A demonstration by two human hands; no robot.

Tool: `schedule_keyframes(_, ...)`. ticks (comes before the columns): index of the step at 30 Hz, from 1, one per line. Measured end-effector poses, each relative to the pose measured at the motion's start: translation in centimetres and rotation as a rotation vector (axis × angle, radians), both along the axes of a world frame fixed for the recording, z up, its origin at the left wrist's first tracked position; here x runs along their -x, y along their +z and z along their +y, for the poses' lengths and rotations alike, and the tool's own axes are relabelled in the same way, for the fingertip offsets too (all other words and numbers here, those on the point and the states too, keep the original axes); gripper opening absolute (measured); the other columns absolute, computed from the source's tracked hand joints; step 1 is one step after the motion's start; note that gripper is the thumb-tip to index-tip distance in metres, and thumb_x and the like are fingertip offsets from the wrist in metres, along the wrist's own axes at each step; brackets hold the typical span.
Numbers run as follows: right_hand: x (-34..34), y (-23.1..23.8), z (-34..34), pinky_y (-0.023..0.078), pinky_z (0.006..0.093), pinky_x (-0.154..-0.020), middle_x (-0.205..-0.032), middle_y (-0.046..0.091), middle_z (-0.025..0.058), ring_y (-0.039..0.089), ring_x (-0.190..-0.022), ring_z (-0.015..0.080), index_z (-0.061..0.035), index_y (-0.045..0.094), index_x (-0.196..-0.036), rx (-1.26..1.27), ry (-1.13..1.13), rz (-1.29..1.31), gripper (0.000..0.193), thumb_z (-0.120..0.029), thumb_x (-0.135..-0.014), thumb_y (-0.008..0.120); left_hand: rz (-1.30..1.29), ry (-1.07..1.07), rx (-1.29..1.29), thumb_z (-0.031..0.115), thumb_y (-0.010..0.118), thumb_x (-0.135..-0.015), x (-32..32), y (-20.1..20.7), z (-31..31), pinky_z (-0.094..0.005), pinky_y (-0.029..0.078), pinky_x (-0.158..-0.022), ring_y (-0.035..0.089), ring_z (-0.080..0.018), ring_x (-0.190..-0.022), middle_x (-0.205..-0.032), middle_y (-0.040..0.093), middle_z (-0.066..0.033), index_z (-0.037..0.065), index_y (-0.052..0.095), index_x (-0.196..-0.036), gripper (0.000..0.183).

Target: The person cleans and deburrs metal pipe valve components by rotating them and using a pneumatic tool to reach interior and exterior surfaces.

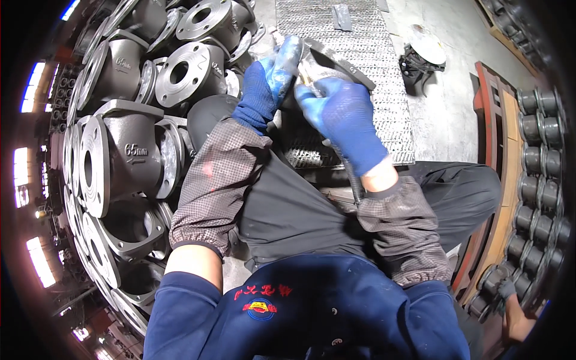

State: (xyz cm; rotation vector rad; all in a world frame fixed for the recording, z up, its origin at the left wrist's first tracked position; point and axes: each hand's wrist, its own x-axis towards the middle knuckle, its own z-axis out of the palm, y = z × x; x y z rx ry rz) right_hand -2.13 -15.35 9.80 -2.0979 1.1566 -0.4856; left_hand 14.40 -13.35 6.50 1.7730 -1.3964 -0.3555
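My left hand [271, 77], in a blue knitted glove with a coated palm, is closed at the left side of a grey flanged metal casting [343, 65]. What its fingers grip is partly hidden. My right hand [348, 114], gloved alike, is curled at the casting's near side around the body of a hand tool, mostly hidden by the glove. From below that palm a dark hose [353, 180] runs down toward my lap. The casting lies tilted above a ridged metal bench top [384, 102], its dark flange edge facing right.
Grey flanged valve bodies [135, 150] are stacked high close on my left. Right of the bench, a round white-topped object [427, 51] with dark parts stands on the floor. An orange frame [489, 120] and rows of grey castings [534, 159] line the right; another person's hand [507, 289] touches them.
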Motion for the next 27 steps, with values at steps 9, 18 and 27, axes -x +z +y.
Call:
schedule_keyframes(9, 18.9, -6.1, -12.8, 0.048, 0.0347, -0.063, -0.066, 0.062, 0.0144, 0.060, -0.059, 0.0231, 0.0035, 0.064, -0.086, -0.195, -0.310, 0.184, 0.051, -0.047, -0.085, 0.057, -0.044, -0.073, -0.100, 0.032, 0.061, -0.084, -1.5, 0.8, 2.1, -0.0282, 0.047, -0.086, 0.059, -0.0215, -0.104, -0.131, 0.052, -0.0150, 0.009, 0.041, -0.137, 0.062)
schedule_keyframes(18, 15.2, -1.9, -13.4, 0.050, 0.0221, -0.053, -0.094, 0.065, 0.0093, 0.063, -0.063, 0.0125, -0.0052, 0.038, -0.137, -0.697, -0.040, 0.197, 0.046, -0.019, -0.094, 0.044, 0.309, -0.169, -0.347, 0.011, 0.061, -0.080, -7.9, 0.0, 0.7, -0.0212, 0.046, -0.075, 0.057, -0.0102, -0.085, -0.102, 0.060, -0.0053, -0.004, 0.043, -0.132, 0.057)
schedule_keyframes(27, 8.4, -4.3, -17.1, 0.053, 0.0283, -0.064, -0.096, 0.066, 0.0127, 0.063, -0.069, 0.0186, -0.0132, 0.055, -0.126, 0.040, 0.512, 0.012, 0.048, 0.003, -0.082, 0.049, 0.705, 0.069, -0.501, 0.007, 0.068, -0.077, -9.0, -2.2, -0.4, -0.0163, 0.045, -0.060, 0.052, -0.0039, -0.064, -0.080, 0.060, -0.0004, 0.000, 0.045, -0.133, 0.061)
